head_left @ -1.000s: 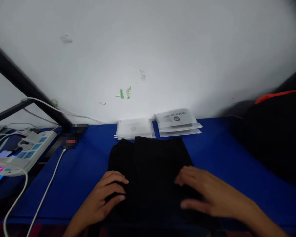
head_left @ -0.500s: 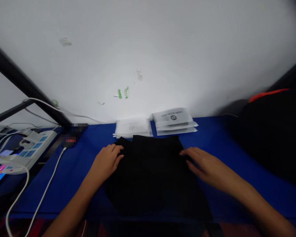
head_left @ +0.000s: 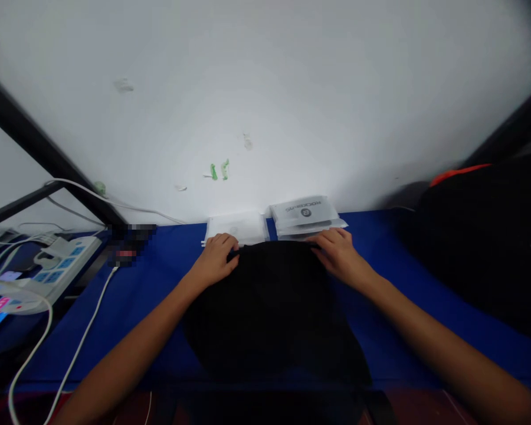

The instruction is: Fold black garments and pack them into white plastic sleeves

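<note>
Moved: both hands, from the sides of the black cloth to its upper corners.
Black cloth: one soft piece, lower centre, roughly trapezoid.
Left hand: half-curled, touching the upper-left corner; grip unclear.
Right hand: half-curled, touching the upper-right corner; grip unclear.
Plastic pouches: two translucent stacks, centre.
Table: blue, smooth.
Power strip: one, white, left edge.
Black bundle: one, orange-edged, right.
</note>
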A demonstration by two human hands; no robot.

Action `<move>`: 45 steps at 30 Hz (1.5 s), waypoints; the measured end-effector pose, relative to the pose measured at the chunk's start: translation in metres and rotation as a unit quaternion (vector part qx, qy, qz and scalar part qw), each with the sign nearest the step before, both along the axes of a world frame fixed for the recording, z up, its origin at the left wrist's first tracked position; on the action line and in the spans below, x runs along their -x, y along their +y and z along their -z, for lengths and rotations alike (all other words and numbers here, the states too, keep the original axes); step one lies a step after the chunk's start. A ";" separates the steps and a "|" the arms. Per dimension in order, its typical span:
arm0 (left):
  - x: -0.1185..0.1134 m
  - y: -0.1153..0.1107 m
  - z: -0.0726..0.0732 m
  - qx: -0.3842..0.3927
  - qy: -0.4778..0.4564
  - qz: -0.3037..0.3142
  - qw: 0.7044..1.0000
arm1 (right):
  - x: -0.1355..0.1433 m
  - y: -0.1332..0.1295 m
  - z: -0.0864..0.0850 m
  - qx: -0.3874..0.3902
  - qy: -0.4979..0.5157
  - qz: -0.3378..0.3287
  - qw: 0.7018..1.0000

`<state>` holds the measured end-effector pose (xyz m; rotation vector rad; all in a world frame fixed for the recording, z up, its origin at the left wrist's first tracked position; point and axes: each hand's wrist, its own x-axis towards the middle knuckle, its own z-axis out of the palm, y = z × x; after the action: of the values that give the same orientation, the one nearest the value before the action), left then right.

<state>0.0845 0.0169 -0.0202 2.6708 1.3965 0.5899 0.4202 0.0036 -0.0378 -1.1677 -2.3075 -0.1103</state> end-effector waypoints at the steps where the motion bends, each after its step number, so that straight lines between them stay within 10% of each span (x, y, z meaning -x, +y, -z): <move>1: 0.002 -0.011 -0.006 0.007 -0.024 0.011 1.000 | -0.002 -0.010 -0.006 0.016 0.014 -0.024 0.999; 6: 0.023 -0.056 -0.018 0.120 -0.066 0.122 0.983 | -0.008 -0.054 -0.022 0.182 0.006 -0.155 0.971; 11: 0.056 -0.032 0.020 0.000 -0.095 -0.102 0.990 | 0.001 -0.054 -0.019 0.175 0.019 -0.154 0.972; 15: 0.065 -0.013 0.038 -0.004 -0.070 -0.096 0.993 | 0.013 -0.041 -0.024 0.168 0.021 -0.156 0.973; 20: 0.055 -0.035 0.008 -0.051 -0.128 0.009 0.990 | 0.020 -0.040 -0.016 0.158 0.047 -0.164 0.973; 25: 0.059 -0.066 -0.014 0.108 -0.124 0.117 0.979 | 0.016 -0.044 0.001 0.182 0.054 -0.173 0.966; 32: 0.077 -0.075 0.019 0.083 -0.081 -0.072 0.991 | 0.012 -0.040 0.005 0.199 0.066 -0.177 0.961; 45: 0.073 -0.083 0.014 0.031 -0.040 -0.074 0.996 | 0.009 -0.041 -0.002 0.149 0.069 -0.163 0.973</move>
<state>0.0118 -0.0665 -0.0344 2.4822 1.5738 0.6480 0.4111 -0.0375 -0.0361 -0.8804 -2.4082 0.4368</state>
